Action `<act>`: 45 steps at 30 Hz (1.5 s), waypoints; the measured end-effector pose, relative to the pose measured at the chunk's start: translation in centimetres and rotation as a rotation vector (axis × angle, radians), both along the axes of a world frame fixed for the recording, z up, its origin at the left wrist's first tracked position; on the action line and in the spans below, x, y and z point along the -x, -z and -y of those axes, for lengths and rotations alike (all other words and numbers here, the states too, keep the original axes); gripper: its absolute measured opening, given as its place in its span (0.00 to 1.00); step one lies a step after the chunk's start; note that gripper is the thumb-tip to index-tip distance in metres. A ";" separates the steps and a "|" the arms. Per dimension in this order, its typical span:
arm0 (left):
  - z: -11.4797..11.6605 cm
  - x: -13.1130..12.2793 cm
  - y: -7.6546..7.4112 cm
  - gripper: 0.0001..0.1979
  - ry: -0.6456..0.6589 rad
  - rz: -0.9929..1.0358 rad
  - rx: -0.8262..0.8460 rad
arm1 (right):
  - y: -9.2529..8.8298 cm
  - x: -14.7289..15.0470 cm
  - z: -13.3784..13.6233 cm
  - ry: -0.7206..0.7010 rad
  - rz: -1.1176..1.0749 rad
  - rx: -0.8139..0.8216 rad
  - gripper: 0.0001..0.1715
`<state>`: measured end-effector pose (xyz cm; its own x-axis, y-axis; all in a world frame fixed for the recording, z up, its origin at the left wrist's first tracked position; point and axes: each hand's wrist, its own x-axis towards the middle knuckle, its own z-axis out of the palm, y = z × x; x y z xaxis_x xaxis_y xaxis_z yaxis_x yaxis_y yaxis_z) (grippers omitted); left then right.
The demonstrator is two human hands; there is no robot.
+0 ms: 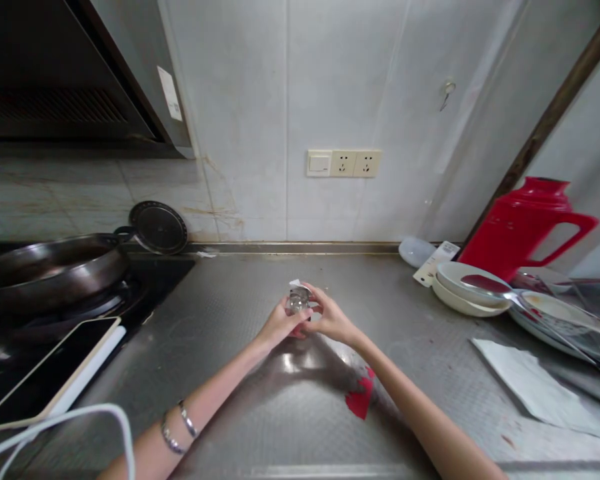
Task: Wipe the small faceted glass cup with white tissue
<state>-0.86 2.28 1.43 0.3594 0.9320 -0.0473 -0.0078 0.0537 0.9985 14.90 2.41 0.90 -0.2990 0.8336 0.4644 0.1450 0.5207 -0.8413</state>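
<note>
Over the middle of the metal counter (220,400), a small see-through jar (299,299) is held between both hands; it looks like glass, and its exact kind is hard to make out. My left hand (279,323) wraps it from the left and front, thumb across its lower part. From the right, my right hand (331,319) curls its fingers around the top and side. A small white scrap (295,283) shows at its upper edge. Fingers hide the jar's bottom.
On the left, a large pan (55,283) sits on the black stove, with a phone (50,373) and white cable (80,410) nearer. To the right are a red thermos jug (520,227), stacked bowls (465,303) and a paper sheet (535,380). Torn red paper (360,398) lies in front.
</note>
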 end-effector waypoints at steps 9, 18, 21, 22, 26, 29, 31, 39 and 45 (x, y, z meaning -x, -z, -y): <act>-0.7 1.5 0.4 0.59 -0.044 -0.311 -0.589 | -2.7 -0.3 0.8 -0.085 -0.206 0.354 0.30; -1.0 1.2 1.4 0.43 -0.092 -0.328 -0.717 | -2.5 0.2 1.3 -0.147 -0.288 0.530 0.26; -0.6 1.0 1.1 0.41 -0.094 -0.292 -0.699 | -2.2 0.0 1.0 -0.138 -0.370 0.654 0.25; -0.5 1.0 1.0 0.41 -0.094 -0.280 -0.679 | -2.1 0.0 0.8 -0.105 -0.380 0.679 0.25; 0.0 0.8 0.7 0.43 -0.084 -0.226 -0.608 | -1.9 -0.2 0.4 -0.005 -0.352 0.655 0.23; 0.0 0.8 0.4 0.44 -0.093 -0.198 -0.596 | -1.8 -0.7 -0.1 0.050 -0.270 0.608 0.19; 0.1 0.7 0.3 0.44 -0.107 -0.185 -0.590 | -1.8 -1.3 -0.6 0.121 -0.229 0.570 0.17; 0.9 -0.1 0.8 0.44 0.023 -0.045 -0.345 | -1.8 -2.7 -1.5 0.357 -0.059 0.086 0.13; 0.8 -0.5 1.8 0.42 0.003 -0.064 -0.377 | -2.4 -0.9 0.7 0.238 0.014 -0.039 0.14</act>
